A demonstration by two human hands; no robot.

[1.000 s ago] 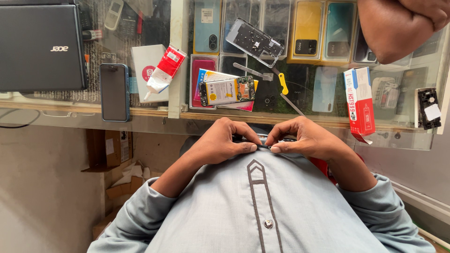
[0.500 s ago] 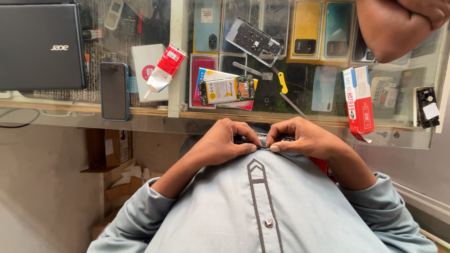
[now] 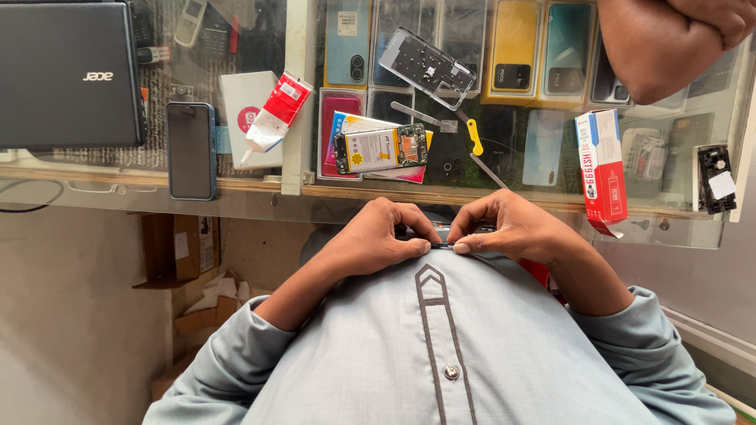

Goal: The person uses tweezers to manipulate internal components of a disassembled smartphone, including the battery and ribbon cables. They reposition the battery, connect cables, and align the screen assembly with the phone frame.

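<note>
Both my hands meet just below the glass counter's edge, against my grey shirt. My left hand [image 3: 376, 238] and my right hand [image 3: 513, 230] pinch a small thin dark part [image 3: 442, 245] between thumbs and forefingers, one at each end. Most of the part is hidden by my fingers, so I cannot tell what it is. On the counter just beyond my hands lies an opened phone [image 3: 382, 148] with its battery and circuit board showing. Its clear back cover [image 3: 426, 66] lies farther away.
The glass counter [image 3: 236, 197] also carries a yellow-handled tool [image 3: 473, 138], metal tweezers [image 3: 424, 117], a red box [image 3: 602, 167], a red-and-white tube [image 3: 276, 113], a blue phone [image 3: 191, 150] and a closed dark laptop [image 3: 71, 75]. Another person's arm [image 3: 669, 39] rests at top right. Cardboard boxes [image 3: 185, 252] lie on the floor at left.
My fingertips have drawn slightly closer together on the dark part. Nothing on the counter has moved.
</note>
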